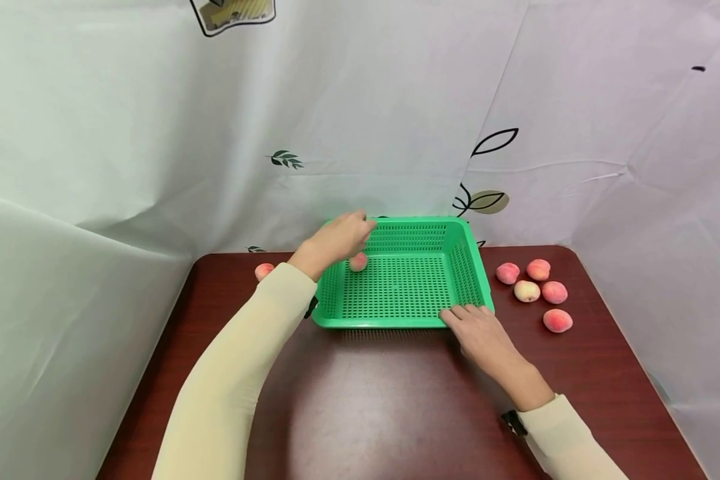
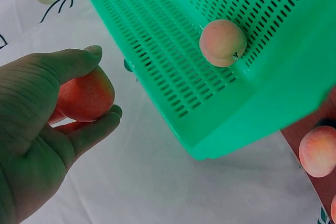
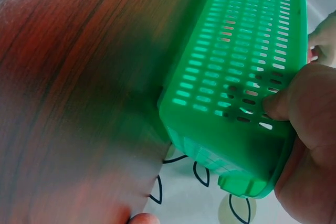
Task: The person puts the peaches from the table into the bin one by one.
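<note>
A green plastic basket (image 1: 390, 323) with slotted walls stands on the table, and one peach (image 1: 358, 262) lies at its left end. My left hand (image 1: 343, 237) is raised over the basket's back left part. In the left wrist view, the thumb and fingers of that hand pinch a red peach (image 2: 88, 98). My right hand (image 1: 479, 333) grips the basket at its near right corner. In the right wrist view the thumb (image 3: 278, 104) presses on the slotted outer wall, while the other fingers are mostly hidden behind the rim.
Several peaches (image 1: 540, 269) lie on the dark red wooden table (image 1: 372, 400) to the right of the basket. Another peach (image 1: 264, 271) shows on the left, partly covered by the left sleeve. A white patterned cloth (image 1: 372, 100) hangs close behind the table and along its sides.
</note>
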Demonstrator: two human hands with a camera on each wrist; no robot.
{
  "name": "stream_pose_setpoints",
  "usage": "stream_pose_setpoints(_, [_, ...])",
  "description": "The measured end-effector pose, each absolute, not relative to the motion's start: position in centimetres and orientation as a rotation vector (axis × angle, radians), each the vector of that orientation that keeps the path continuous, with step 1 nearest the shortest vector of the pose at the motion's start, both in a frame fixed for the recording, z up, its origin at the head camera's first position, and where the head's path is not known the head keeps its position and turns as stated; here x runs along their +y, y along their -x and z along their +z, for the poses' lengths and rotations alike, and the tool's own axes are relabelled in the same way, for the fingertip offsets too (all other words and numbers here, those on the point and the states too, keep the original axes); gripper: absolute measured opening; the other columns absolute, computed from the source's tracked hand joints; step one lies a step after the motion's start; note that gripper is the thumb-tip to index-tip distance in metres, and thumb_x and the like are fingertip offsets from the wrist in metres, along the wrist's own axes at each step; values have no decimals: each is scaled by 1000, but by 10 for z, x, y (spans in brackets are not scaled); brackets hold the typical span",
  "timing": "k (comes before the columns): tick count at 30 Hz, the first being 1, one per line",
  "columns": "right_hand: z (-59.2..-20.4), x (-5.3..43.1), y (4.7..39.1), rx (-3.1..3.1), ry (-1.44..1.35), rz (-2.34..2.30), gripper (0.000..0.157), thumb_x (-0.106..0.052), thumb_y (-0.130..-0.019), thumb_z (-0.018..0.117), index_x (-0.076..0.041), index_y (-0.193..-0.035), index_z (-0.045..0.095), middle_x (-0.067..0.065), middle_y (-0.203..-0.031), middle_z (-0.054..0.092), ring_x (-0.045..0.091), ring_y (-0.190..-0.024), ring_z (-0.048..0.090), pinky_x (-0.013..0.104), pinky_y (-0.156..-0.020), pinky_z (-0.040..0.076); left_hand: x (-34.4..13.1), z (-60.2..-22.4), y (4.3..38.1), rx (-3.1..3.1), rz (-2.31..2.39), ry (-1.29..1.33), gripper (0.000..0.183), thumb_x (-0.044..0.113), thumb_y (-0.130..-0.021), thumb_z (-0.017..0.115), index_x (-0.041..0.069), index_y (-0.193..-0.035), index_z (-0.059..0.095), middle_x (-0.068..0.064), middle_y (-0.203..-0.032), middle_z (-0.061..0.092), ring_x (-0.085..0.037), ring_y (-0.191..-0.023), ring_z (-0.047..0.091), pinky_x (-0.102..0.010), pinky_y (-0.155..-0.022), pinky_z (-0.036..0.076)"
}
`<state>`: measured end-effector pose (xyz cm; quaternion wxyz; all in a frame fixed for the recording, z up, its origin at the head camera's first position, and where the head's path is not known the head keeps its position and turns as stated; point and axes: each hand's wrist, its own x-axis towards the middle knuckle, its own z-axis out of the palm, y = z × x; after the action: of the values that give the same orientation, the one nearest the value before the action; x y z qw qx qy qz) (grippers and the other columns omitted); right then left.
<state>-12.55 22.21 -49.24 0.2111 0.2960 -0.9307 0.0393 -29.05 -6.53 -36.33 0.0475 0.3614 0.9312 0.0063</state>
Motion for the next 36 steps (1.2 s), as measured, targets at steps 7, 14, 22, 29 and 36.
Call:
stream_pose_setpoints(7, [-495,222,124,-2580,-834,105,24,9,-81,58,-12,-93,55,3,-81,58,28,-70,55,33,-60,32,-55,-370,299,2800,23,-1074,10,8,-102,63,7,-112,63,-10,-105,56,-20,-81,52,-31,-70,43])
stream_pose_setpoints(14, [-495,224,124,-2578,-822,106,24,9,-81,56,-12,-92,54,3,-81,58,29,-72,56,33,-61,31,-45,-378,306,2772,54,-1026,23,8,-106,53,8,-127,63,-13,-118,58,-21,-91,60,-32,-77,50])
stream_pose_setpoints(22, [-495,224,125,-2564,-831,108,23,8,-81,57,-12,-92,55,3,-81,58,28,-70,55,33,-61,31,-36,-394,313,2699,134,-897,26,7,-104,56,12,-130,61,-11,-123,56,-21,-96,58,-33,-78,50])
stream_pose_setpoints(29, [-494,223,124,-2565,-838,105,25,9,-80,58,-12,-92,55,2,-79,57,26,-68,52,31,-61,29,-36,-408,318,2613,330,-684,17,-1,-101,48,13,-104,57,-6,-108,52,-17,-78,43,-35,-69,38])
stream_pose_setpoints(36, [-493,224,125,-2545,-838,103,23,8,-81,58,-12,-92,55,2,-79,56,26,-67,52,30,-61,28,-32,-419,322,2599,319,-667,26,8,-106,44,10,-125,62,-8,-108,59,-18,-75,44,-35,-66,39])
